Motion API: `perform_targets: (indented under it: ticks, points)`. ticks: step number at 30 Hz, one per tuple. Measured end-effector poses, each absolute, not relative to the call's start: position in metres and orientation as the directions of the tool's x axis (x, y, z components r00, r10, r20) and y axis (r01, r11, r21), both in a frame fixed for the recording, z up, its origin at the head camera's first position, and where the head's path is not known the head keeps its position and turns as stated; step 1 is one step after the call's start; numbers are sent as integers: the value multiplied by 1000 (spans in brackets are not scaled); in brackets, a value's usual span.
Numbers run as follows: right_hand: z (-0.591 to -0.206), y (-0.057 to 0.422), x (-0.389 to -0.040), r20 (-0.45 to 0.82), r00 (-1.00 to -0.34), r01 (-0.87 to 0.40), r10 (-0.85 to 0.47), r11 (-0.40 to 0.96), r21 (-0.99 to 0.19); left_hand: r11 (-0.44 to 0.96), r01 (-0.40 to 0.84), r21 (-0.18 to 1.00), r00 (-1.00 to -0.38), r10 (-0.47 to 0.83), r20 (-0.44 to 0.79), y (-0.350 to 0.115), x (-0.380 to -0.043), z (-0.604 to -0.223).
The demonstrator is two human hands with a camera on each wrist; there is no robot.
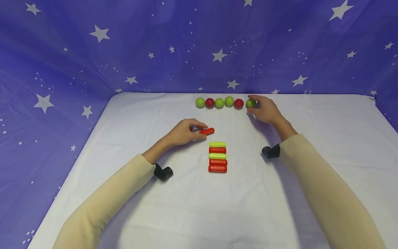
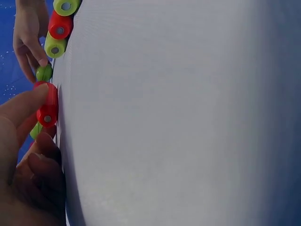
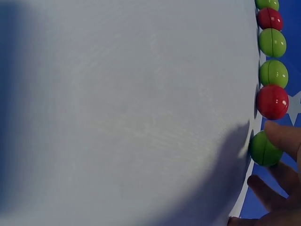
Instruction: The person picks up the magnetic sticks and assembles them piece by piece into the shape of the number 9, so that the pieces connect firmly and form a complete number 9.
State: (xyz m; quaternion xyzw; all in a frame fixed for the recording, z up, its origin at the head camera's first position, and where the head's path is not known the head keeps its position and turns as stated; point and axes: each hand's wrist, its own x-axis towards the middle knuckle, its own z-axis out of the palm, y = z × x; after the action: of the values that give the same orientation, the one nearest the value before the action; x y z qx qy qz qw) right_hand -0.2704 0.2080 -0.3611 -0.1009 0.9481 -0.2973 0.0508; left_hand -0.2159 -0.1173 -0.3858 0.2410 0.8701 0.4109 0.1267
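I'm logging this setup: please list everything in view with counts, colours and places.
Cloth: one, white, foreground
Backdrop: one, starry blue, behind
Green balls: four, green, row at far edge
Red balls: two, red, same row
Red rods: four, red, three in central column, one held
Lime rods: two, lime, same column
Sleeves: two, beige, left and right
Black devices: two, black, by sleeve ends
Left hand: one, bare, holds red rod
Right hand: one, bare, holds green ball

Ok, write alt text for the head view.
The left hand holds a red cylinder, the right hand a green ball beside a row of five red and green balls on a white table. Five red and lime cylinders lie lined up nearer the viewer.
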Motion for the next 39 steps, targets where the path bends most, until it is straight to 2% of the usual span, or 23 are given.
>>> perform_targets:
  ticks: [9,34,39]
  points:
    - [-363,206,-267,-34,-978,-159,-207,836,-524,504,277,818,-869,494,-10,-116,-214,-389]
    - [-365,209,-263,-19,-978,-169,-209,837,-521,545,217,810,-887,456,-69,-115,-211,-388]
    - [-360,212,-260,3,-986,-142,-170,811,-568,550,215,807,-891,449,-69,-114,-211,-388]
